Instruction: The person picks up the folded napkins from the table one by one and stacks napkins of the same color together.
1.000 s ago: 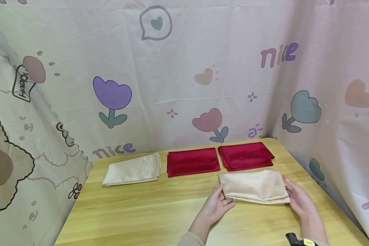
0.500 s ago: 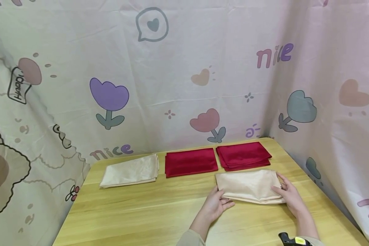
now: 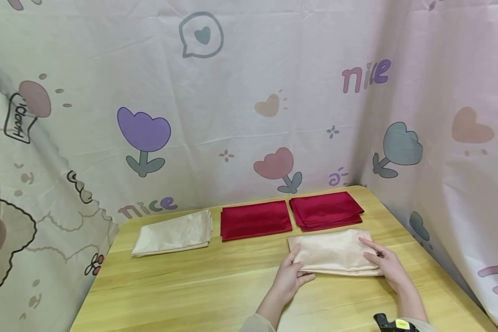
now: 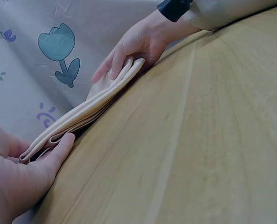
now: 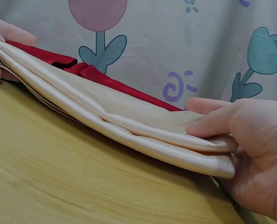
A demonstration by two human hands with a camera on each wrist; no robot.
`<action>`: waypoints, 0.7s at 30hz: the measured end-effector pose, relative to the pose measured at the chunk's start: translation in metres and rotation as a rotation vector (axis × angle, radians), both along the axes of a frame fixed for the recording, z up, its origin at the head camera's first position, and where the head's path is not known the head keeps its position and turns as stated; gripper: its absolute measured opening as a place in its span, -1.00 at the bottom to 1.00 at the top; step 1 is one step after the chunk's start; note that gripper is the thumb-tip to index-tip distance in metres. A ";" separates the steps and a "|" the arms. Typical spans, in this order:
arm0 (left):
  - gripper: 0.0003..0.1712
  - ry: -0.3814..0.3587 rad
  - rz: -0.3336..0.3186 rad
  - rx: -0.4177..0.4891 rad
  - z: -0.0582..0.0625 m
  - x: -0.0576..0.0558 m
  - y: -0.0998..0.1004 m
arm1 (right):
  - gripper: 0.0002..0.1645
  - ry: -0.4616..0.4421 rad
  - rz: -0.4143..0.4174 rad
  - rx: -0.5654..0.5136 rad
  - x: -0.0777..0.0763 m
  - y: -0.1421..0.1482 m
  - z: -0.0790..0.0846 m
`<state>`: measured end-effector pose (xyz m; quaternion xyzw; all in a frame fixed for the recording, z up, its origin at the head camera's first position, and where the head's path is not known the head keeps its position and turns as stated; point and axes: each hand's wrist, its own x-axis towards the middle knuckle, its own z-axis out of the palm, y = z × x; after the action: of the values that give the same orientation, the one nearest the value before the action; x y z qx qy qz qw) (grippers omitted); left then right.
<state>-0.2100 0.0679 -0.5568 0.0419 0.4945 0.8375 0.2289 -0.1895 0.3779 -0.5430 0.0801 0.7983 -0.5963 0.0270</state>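
Observation:
In the head view a folded cream satin cloth (image 3: 332, 251) lies at the right of the table, in front of two red cloths. The left hand (image 3: 287, 278) grips its left end. In the left wrist view, that hand's fingers (image 4: 7, 142) lie at the upper layer, with a digit under the folded edge. At the other end the right hand (image 3: 390, 267) holds the cloth, index and middle fingers spread on top, the rest beneath. The right wrist view shows the cloth's (image 5: 129, 133) stacked folds along its near edge, lifted slightly at the right end.
Along the back of the table (image 3: 182, 286) lie another folded cream cloth (image 3: 172, 233), a folded red cloth (image 3: 256, 220) and a second red one (image 3: 327, 210) with offset layers. A printed curtain (image 3: 232, 92) hangs behind and at both sides.
The right hand has moved from the cloth's right edge to fingers over its top. Left fingers have come further onto the cloth. The head view has shifted slightly.

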 end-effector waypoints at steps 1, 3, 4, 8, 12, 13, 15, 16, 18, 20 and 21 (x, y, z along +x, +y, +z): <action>-0.31 0.006 -0.003 -0.010 0.001 0.001 0.000 | -0.26 -0.008 -0.004 0.007 0.000 -0.001 0.000; -0.36 0.010 -0.007 -0.022 0.001 0.001 -0.001 | -0.30 -0.020 -0.014 0.022 0.000 -0.001 -0.001; -0.37 0.009 -0.008 -0.026 0.000 0.001 -0.001 | -0.31 -0.024 -0.019 0.027 0.000 -0.002 -0.002; -0.37 0.008 -0.007 -0.031 -0.001 0.001 -0.001 | -0.34 -0.025 -0.020 0.023 -0.001 -0.002 -0.003; -0.36 0.004 -0.008 -0.035 -0.001 -0.001 0.000 | -0.40 -0.027 -0.027 -0.004 -0.001 -0.002 -0.003; -0.36 0.008 -0.010 -0.038 -0.001 -0.001 0.000 | -0.42 -0.029 -0.030 -0.008 -0.001 -0.002 -0.003; -0.36 0.015 -0.011 -0.042 0.000 -0.002 0.001 | -0.45 -0.030 -0.041 -0.018 -0.001 -0.002 -0.002; -0.36 0.014 -0.010 -0.043 -0.001 -0.002 0.001 | -0.46 -0.031 -0.046 -0.021 -0.001 -0.003 -0.002; -0.36 0.014 -0.009 -0.043 -0.001 -0.002 0.001 | -0.47 -0.030 -0.054 -0.023 -0.001 -0.003 -0.002; -0.36 0.015 -0.007 -0.044 0.000 -0.002 0.001 | -0.47 -0.030 -0.062 -0.025 -0.001 -0.004 -0.001; -0.36 0.014 -0.005 -0.045 0.000 -0.001 0.001 | -0.47 -0.035 -0.063 -0.028 0.000 -0.004 0.000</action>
<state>-0.2112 0.0687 -0.5572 0.0438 0.5147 0.8252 0.2286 -0.1896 0.3737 -0.5431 0.1151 0.7863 -0.6065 0.0235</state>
